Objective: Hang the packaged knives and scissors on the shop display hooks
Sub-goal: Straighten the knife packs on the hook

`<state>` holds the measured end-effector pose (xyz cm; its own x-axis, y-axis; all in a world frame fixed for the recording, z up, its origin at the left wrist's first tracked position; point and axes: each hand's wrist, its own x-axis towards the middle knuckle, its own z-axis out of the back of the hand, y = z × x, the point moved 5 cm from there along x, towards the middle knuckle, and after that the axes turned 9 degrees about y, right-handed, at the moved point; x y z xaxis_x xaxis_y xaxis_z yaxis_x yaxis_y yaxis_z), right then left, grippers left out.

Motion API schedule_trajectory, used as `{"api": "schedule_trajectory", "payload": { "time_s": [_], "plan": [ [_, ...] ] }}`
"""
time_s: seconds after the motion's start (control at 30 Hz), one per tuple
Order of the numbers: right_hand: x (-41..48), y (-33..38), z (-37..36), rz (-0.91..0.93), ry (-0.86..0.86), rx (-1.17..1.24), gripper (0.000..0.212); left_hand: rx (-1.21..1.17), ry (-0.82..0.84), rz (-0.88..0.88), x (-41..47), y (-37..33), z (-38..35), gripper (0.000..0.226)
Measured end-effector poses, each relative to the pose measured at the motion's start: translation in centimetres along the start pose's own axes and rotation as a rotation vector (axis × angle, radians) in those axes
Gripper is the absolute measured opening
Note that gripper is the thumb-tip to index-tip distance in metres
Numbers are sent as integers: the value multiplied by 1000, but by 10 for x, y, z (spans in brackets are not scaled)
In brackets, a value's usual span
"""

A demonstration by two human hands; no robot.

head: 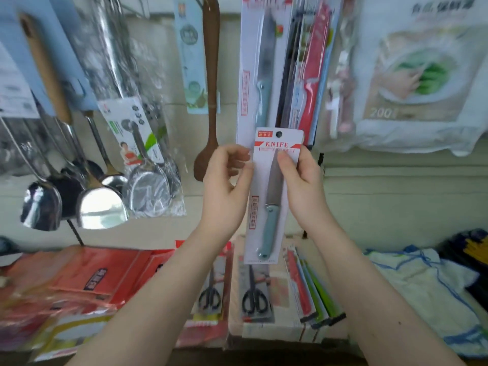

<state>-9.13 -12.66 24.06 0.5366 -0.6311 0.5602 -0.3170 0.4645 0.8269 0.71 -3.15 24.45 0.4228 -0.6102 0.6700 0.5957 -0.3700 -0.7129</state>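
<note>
Knife pack held upright under the hanging knives.
Both hands grip one knife pack (269,196) at frame centre: left hand (224,186) pinching its left edge, right hand (301,178) its right. Long axis vertical, hang-hole (278,134) uppermost, just below the hung knife pack (260,67). Two scissors packs (254,294) lie on the counter (280,331) below.

the hanging knife pack (260,67) is cut off at the top edge; its hook is hidden.

"KNIFE" heads the held knife card (274,165); "200" marks the hanging bag (412,75).
</note>
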Motion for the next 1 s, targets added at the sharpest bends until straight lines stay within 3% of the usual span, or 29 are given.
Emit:
{"api": "schedule_trajectory", "payload": {
  "time_s": [0.23,0.6,0.9,1.0],
  "plan": [
    [49,75,5,129,-28,-45,21,-31,-60,-176,65,-85,24,21],
    [78,134,11,162,-68,-198,27,42,-17,-265,102,-131,32,31],
    [84,162,6,220,-54,-191,13,108,-57,-409,102,-162,42,31],
    [88,168,4,221,-61,-213,22,88,-51,-398,101,-163,42,30]
  ]
}}
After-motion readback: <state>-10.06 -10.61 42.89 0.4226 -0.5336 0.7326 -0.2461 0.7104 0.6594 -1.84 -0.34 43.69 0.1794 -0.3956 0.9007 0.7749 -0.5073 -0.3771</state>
